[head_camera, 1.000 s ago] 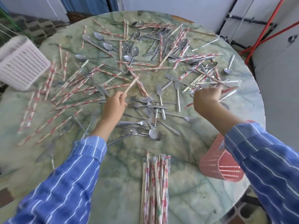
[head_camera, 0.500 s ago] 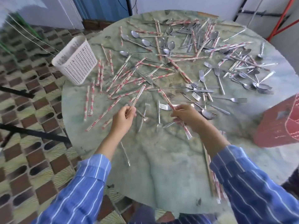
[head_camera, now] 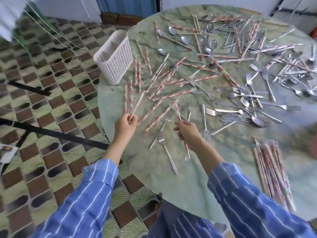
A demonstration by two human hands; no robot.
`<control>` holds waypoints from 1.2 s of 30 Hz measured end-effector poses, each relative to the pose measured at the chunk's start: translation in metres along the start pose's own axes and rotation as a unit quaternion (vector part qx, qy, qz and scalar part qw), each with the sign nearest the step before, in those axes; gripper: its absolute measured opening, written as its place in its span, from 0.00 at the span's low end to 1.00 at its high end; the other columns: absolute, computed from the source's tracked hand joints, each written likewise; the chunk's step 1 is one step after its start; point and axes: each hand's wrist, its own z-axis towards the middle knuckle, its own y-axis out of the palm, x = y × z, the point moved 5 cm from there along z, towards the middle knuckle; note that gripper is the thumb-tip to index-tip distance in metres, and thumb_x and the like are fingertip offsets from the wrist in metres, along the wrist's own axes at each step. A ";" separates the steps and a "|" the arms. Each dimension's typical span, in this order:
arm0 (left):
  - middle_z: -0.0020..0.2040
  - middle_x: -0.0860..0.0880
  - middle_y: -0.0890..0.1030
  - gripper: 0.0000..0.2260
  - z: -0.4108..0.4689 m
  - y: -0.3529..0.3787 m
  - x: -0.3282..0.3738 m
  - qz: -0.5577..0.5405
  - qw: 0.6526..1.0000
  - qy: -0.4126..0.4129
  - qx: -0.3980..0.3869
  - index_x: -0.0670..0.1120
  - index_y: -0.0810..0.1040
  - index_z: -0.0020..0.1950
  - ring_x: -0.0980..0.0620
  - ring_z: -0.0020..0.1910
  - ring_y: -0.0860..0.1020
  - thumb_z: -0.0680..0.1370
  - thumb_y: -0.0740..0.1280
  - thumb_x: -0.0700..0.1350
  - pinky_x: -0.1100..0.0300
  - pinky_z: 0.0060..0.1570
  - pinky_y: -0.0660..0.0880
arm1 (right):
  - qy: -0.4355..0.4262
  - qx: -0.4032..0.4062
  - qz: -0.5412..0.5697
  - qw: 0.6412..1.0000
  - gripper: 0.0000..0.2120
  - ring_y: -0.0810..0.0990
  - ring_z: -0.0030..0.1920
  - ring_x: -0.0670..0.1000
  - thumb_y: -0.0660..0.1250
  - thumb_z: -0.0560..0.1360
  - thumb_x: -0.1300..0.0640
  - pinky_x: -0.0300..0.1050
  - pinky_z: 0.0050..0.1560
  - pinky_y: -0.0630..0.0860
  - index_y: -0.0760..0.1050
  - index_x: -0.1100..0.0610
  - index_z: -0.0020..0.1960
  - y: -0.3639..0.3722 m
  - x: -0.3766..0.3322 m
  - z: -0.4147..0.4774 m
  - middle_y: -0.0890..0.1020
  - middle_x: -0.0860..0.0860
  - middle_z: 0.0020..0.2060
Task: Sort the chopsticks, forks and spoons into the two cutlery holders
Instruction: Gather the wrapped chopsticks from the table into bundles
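While left hand (head_camera: 126, 123) and right hand (head_camera: 187, 132) pinch slim wrapped chopsticks (head_camera: 187, 148) (one apiece), marbled round table (head_camera: 188, 186).

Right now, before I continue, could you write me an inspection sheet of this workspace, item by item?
Surface: round green table, bare near the person.
Job's things: white holder upright at the left edge; loose chopsticks, forks and spoons scattered; bundle of chopsticks at the right. Second holder not seen.
Clutter: nothing seen.
Hands: left hand pinches a chopstick; right hand grips a wrapped chopstick.
Cables: thin cords over the floor, far left.
Surroundings: tiled floor, dark bars lying on it, blue panel behind.
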 end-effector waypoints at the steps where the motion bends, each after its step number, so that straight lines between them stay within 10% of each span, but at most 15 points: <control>1: 0.40 0.45 0.79 0.10 0.006 -0.001 -0.001 0.004 1.000 -0.004 -0.001 0.41 0.77 0.48 0.44 0.43 0.77 0.79 0.65 0.48 0.60 0.40 0.66 | -0.002 0.004 -0.022 1.000 0.09 0.67 0.27 0.48 0.63 0.78 0.58 0.39 0.27 0.64 0.75 0.56 0.38 0.007 -0.003 0.005 0.77 0.54 0.36; 12: 0.42 0.49 0.81 0.10 0.055 0.048 0.034 0.060 0.989 0.032 -0.129 0.43 0.78 0.50 0.51 0.41 0.79 0.72 0.74 0.44 0.61 0.40 0.72 | 0.063 0.021 -0.078 0.995 0.18 0.68 0.14 0.47 0.68 0.75 0.59 0.33 0.18 0.65 0.74 0.61 0.27 0.061 -0.035 0.048 0.75 0.50 0.17; 17: 0.34 0.50 0.75 0.05 0.057 0.041 0.031 0.093 0.979 0.022 -0.181 0.44 0.76 0.41 0.47 0.37 0.73 0.76 0.67 0.44 0.61 0.29 0.64 | 0.060 0.038 -0.120 0.990 0.18 0.75 0.20 0.51 0.67 0.75 0.58 0.39 0.23 0.73 0.76 0.60 0.27 0.065 -0.035 0.055 0.81 0.57 0.27; 23: 0.49 0.42 0.75 0.12 0.089 -0.001 -0.002 0.095 0.983 -0.060 -0.144 0.40 0.71 0.54 0.42 0.49 0.74 0.80 0.55 0.47 0.55 0.44 0.67 | 0.055 0.077 -0.130 0.987 0.12 0.79 0.25 0.55 0.65 0.67 0.59 0.52 0.37 0.83 0.81 0.67 0.33 0.066 -0.037 0.060 0.83 0.60 0.29; 29: 0.47 0.43 0.79 0.12 0.137 -0.021 -0.017 0.049 0.990 -0.060 -0.115 0.42 0.73 0.51 0.46 0.40 0.75 0.77 0.67 0.50 0.58 0.40 0.69 | 0.052 0.152 -0.093 0.983 0.12 0.73 0.23 0.49 0.68 0.72 0.54 0.36 0.22 0.69 0.76 0.60 0.33 0.074 -0.045 0.048 0.77 0.52 0.27; 36: 0.42 0.40 0.83 0.08 0.158 -0.021 -0.009 0.105 0.978 0.026 -0.177 0.39 0.81 0.43 0.42 0.44 0.80 0.74 0.69 0.44 0.58 0.45 0.73 | 0.095 0.257 -0.131 0.953 0.15 0.78 0.36 0.57 0.69 0.71 0.50 0.44 0.37 0.71 0.77 0.61 0.32 0.093 -0.040 0.042 0.78 0.55 0.29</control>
